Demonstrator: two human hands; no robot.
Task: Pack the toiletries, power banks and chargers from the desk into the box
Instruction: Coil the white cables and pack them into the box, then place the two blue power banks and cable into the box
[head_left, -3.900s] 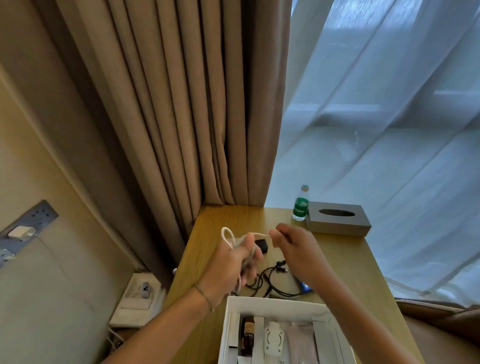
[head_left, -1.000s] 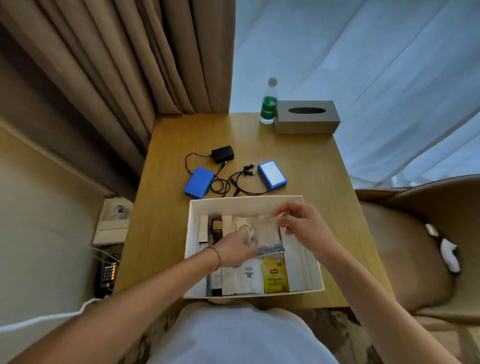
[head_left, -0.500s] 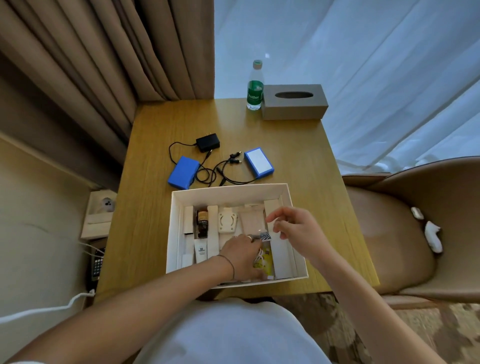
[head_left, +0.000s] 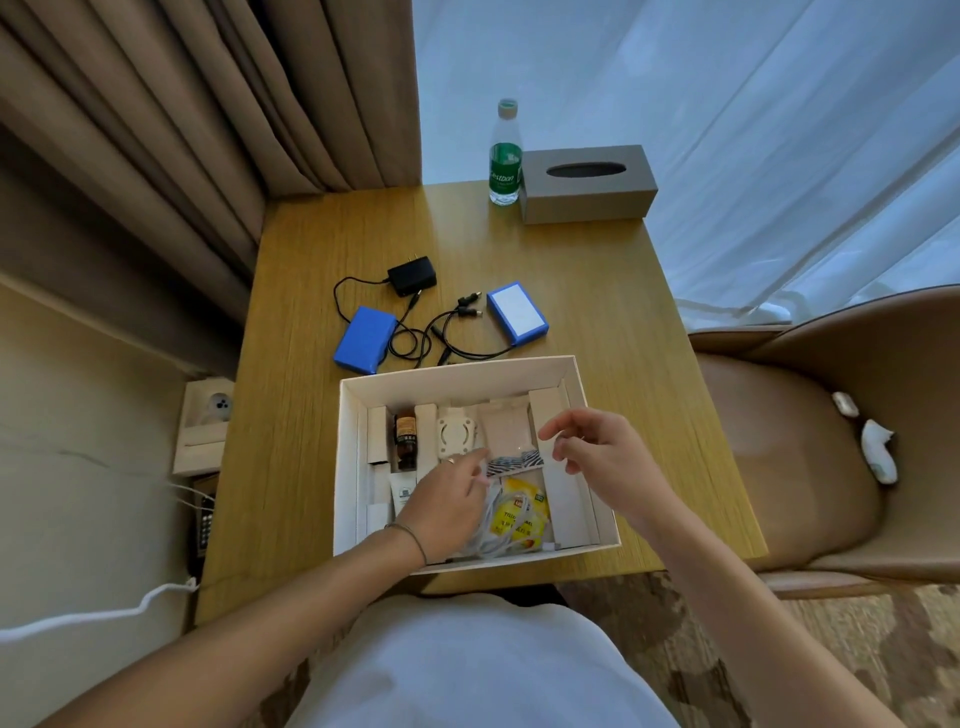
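Note:
A white box (head_left: 457, 371) stands at the desk's near edge, holding a brown bottle (head_left: 405, 439), white toiletry packs, yellow packets (head_left: 522, 512) and a coiled white cable (head_left: 501, 538). My left hand (head_left: 449, 501) is inside the box, resting on that cable with its fingers fairly straight. My right hand (head_left: 592, 447) hovers over the box's right side, loosely curled and holding nothing. Beyond the box lie two blue power banks (head_left: 365, 339) (head_left: 517, 313), a black charger (head_left: 412, 275) and tangled black leads (head_left: 441, 338).
A water bottle (head_left: 505, 156) and a grey tissue box (head_left: 587, 184) stand at the desk's far edge. A tan chair (head_left: 805, 441) is to the right. Curtains hang behind, and a wall socket unit (head_left: 205, 431) sits left of the desk.
My view dropped from the curtains to the box. My hands carried the white cable into the box. The left hand has since eased off it, and the right hand has lifted slightly.

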